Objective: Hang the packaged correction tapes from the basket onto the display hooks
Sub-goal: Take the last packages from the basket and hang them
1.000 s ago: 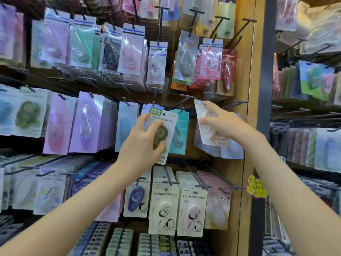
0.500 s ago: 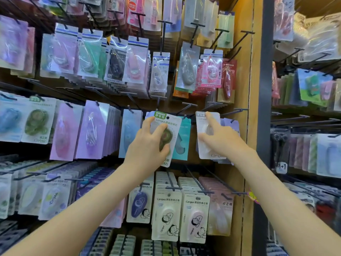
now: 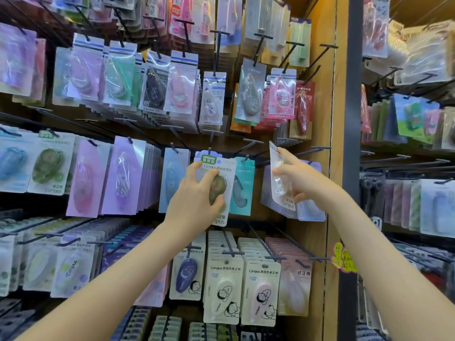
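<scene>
Now: both hands are up at the wall of hooks, and each one has a pack of correction tape.
Left hand (image 3: 194,200): its fingers and thumb curl round the bumpy middle of the green-tag pack (image 3: 216,167). Gripping the fat part likely keeps the flat card from bending.
Green-tag pack: it is flat against the row, its top right at the tip of a black hook (image 3: 209,150). I cannot tell if the hole is on the hook yet.
Right hand (image 3: 302,183): it pinches the clear pack (image 3: 277,173), and the pointing finger lies straight up near the top edge. I think that finger helps steer the little hole.
Clear pack: it is tipped and turned sideways to us, in front of the purple packs (image 3: 310,212) and just beside a long hook (image 3: 312,150). It is not hanging yet.
Teal pack (image 3: 242,190): it hangs between the two hands, just behind the green-tag pack's edge.
Basket: not in the picture.
Next: each hole has to meet a thin hook tip, so the packs need small, careful moves.
Watch out: two packs at once is tricky, and one could slip off.
</scene>
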`<action>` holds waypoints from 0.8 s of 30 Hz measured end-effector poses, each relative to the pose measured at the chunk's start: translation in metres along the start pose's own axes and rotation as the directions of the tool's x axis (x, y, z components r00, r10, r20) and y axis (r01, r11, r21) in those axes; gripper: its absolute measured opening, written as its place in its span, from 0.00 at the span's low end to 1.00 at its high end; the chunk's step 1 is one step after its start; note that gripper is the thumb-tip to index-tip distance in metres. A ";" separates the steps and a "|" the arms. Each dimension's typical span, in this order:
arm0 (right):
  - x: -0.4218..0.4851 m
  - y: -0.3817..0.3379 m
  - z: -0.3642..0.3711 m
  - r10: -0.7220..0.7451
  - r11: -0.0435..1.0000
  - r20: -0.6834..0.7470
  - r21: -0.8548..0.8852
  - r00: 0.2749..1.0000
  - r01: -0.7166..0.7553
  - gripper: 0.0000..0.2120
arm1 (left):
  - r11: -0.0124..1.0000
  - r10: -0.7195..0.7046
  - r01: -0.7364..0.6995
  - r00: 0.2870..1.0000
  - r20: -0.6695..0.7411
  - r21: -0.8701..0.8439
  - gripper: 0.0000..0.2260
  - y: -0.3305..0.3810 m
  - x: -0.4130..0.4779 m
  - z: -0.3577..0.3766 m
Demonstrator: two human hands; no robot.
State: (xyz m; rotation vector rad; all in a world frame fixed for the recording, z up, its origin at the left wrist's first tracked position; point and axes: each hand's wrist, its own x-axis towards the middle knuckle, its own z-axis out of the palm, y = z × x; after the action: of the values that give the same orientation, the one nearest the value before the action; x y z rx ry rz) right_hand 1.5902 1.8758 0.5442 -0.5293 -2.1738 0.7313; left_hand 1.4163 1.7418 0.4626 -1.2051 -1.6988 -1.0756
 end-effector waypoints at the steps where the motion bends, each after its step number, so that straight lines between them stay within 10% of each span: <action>1: 0.000 0.000 -0.002 -0.007 1.000 0.016 0.007 1.000 0.007 0.30 | 1.000 0.005 -0.005 1.000 0.001 -0.007 0.24 -0.001 0.001 0.001; 24: -0.001 0.005 0.003 0.027 0.961 -0.022 -0.274 0.999 -0.032 0.31 | 0.995 0.103 -0.104 0.994 0.043 0.015 0.23 0.009 0.014 0.015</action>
State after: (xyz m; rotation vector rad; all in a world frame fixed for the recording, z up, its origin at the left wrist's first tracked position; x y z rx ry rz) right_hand 1.5892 1.8780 0.5384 -0.7084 -2.2684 0.4390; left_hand 1.4198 1.7617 0.4724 -1.2980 -1.6550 -0.9775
